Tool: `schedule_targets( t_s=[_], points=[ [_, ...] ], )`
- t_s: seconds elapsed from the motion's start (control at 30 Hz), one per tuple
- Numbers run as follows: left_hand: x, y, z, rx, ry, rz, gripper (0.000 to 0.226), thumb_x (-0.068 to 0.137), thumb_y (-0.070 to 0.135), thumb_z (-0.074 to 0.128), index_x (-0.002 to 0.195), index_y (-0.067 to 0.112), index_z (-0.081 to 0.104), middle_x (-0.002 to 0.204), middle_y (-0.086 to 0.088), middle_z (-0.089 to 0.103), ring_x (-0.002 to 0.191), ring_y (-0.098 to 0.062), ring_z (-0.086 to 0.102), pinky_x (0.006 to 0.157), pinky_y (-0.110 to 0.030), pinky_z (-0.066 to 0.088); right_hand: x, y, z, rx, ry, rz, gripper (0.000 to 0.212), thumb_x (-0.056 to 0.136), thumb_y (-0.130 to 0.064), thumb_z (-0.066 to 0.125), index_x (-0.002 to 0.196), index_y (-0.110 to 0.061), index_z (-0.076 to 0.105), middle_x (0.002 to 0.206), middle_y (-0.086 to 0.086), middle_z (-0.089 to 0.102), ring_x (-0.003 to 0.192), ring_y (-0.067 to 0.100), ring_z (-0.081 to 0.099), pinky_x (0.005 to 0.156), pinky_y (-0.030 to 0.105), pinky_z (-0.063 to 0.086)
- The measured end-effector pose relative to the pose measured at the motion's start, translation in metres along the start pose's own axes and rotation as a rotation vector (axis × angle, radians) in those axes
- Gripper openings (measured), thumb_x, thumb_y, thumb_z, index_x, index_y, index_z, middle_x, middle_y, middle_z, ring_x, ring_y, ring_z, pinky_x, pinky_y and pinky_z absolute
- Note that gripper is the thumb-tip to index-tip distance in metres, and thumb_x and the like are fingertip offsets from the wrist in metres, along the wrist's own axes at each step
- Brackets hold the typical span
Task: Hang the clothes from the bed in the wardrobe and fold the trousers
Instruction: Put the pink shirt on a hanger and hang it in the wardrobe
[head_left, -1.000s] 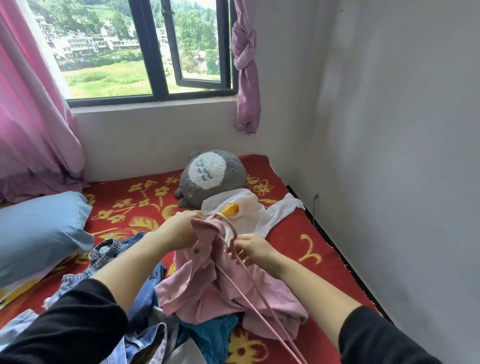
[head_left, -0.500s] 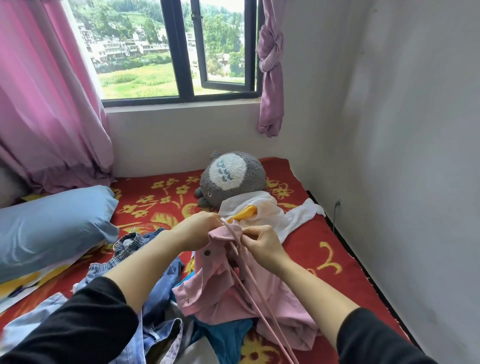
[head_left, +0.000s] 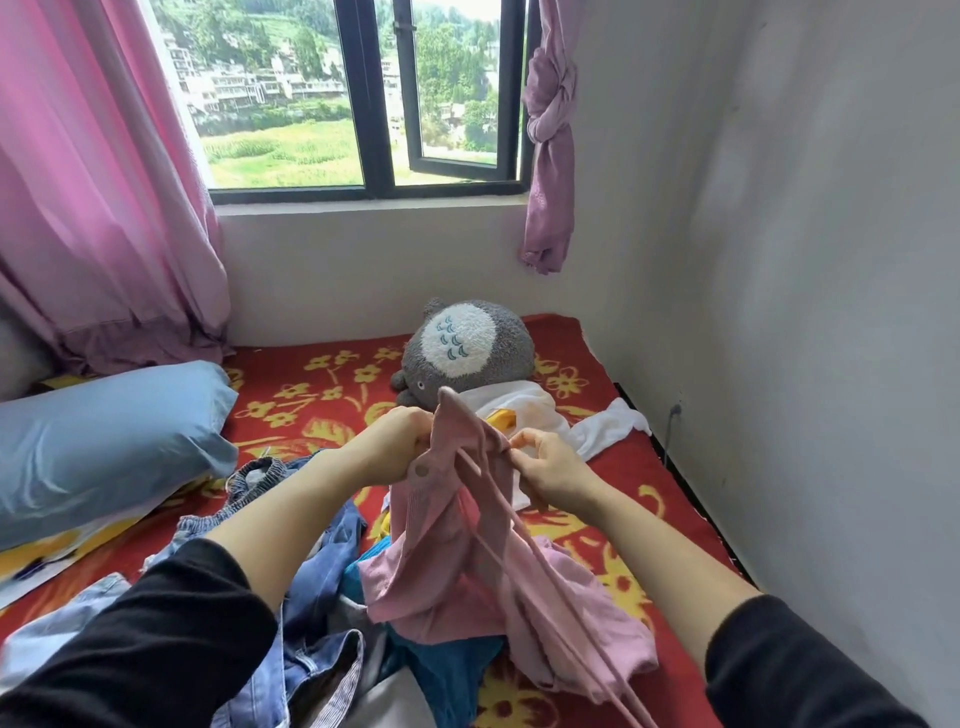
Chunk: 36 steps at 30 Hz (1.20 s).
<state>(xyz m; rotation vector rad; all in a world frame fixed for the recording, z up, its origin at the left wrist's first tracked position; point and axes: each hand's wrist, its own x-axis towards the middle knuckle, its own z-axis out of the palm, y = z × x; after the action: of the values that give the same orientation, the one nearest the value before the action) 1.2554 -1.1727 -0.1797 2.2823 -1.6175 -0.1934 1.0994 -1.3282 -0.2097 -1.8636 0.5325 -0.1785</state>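
- While lifted over the bed (head_left: 322, 395), pink top (head_left: 441, 519) sits in both hands.
- Left hand (head_left: 395, 447) fingers curl round its upper edge.
- Right hand (head_left: 550, 467) pinches the opposite edge.
- Hanger (head_left: 537, 571) lies across it.

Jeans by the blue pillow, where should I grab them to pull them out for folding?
Probably the gathered elastic waistband. It lies exposed at the end of the jeans nearest the pillow, while the legs run under the pink top that the left hand and right hand hold. Come from above on the left side, once a hand is free.
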Motion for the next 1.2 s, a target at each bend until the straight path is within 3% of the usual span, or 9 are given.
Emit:
schedule_targets(
  t_s=[0.17,0.3,0.37,0.53,0.63,0.77,0.9,1.07,1.2],
  points=[
    [0.002,0.010,0.006,-0.096,0.025,-0.025,0.034,0.072,0.003,0.048,0.047,0.020,0.032,0.053,0.005,0.039,0.051,-0.010,0.026,0.047,-0.024,0.030,-0.008,0.009,0.009,0.109,-0.009,-0.058,0.022,0.084,0.008,0.058,0.106,0.006,0.058,0.089,0.018,0.067,0.078,0.019,0.063,0.074,0.031,0.052],
    [0.002,0.015,0.008,-0.108,-0.002,-0.016,0.043,0.076,-0.005,0.058,0.048,0.019,0.037,0.054,0.005,0.044,0.052,-0.009,0.031,0.048,-0.018,0.030,-0.003,0.020,0.021,-0.057,0.036,-0.058,0.030,0.075,-0.025,0.073,0.097,-0.009,0.060,0.086,0.005,0.066,0.075,0.013,0.059,0.065,0.026,0.048],
    [0.001,0.014,0.009,-0.098,-0.045,0.000,0.025,0.078,-0.004,0.058,0.058,0.007,0.051,0.064,-0.009,0.058,0.058,-0.020,0.042,0.056,-0.036,0.042,0.002,0.027,0.024,-0.382,0.186,-0.109,0.023,0.081,-0.035,0.060,0.090,-0.014,0.057,0.085,0.001,0.058,0.079,0.020,0.058,0.064,0.030,0.042],
    [-0.003,0.018,0.001,-0.083,-0.035,0.095,0.026,0.077,-0.003,0.054,0.058,0.015,0.055,0.071,0.001,0.058,0.063,-0.017,0.053,0.059,-0.035,0.044,0.003,0.043,0.018,-0.686,0.138,0.104,0.007,0.072,-0.024,0.048,0.067,-0.020,0.053,0.076,0.001,0.058,0.079,0.030,0.060,0.065,0.032,0.041],
    [-0.010,0.016,-0.006,0.032,-0.013,0.097,0.037,0.070,0.005,0.048,0.051,0.032,0.030,0.065,0.015,0.044,0.060,-0.016,0.046,0.058,-0.025,0.029,0.002,0.050,0.004,-0.569,0.150,0.266,0.015,0.071,-0.014,0.049,0.057,-0.016,0.049,0.065,0.001,0.056,0.068,0.025,0.050,0.070,0.034,0.041],
    [-0.014,0.001,-0.014,0.232,0.025,-0.068,0.019,0.079,0.004,0.054,0.066,0.017,0.047,0.094,-0.014,0.064,0.087,-0.033,0.060,0.065,-0.029,0.037,0.005,0.041,-0.021,-0.009,0.316,0.154,0.039,0.088,-0.001,0.040,0.055,-0.020,0.029,0.058,0.000,0.030,0.059,0.014,0.029,0.056,0.031,0.024],
    [-0.009,-0.003,-0.027,0.389,-0.044,-0.191,0.022,0.085,0.012,0.056,0.106,0.007,0.060,0.116,-0.011,0.062,0.104,-0.032,0.060,0.074,-0.032,0.043,0.001,0.009,-0.032,0.024,0.121,-0.015,0.038,0.088,-0.011,0.054,0.053,-0.018,0.041,0.057,-0.004,0.041,0.055,0.008,0.037,0.051,0.021,0.031],
    [-0.001,0.003,-0.039,0.399,0.073,-0.036,0.025,0.083,0.012,0.059,0.108,0.013,0.062,0.116,-0.004,0.061,0.109,-0.027,0.058,0.077,-0.037,0.049,0.000,0.014,-0.047,-0.956,0.045,0.012,0.006,0.076,-0.019,0.062,0.079,-0.015,0.058,0.078,0.003,0.060,0.082,0.022,0.065,0.060,0.029,0.040],
    [0.002,0.007,-0.035,0.463,0.079,0.043,0.026,0.086,0.009,0.054,0.110,0.011,0.062,0.118,-0.007,0.060,0.112,-0.026,0.055,0.081,-0.037,0.051,-0.002,0.041,-0.065,-1.029,0.320,0.158,0.023,0.083,-0.013,0.048,0.102,-0.018,0.060,0.106,0.007,0.066,0.104,0.031,0.062,0.085,0.038,0.042]
  ],
)
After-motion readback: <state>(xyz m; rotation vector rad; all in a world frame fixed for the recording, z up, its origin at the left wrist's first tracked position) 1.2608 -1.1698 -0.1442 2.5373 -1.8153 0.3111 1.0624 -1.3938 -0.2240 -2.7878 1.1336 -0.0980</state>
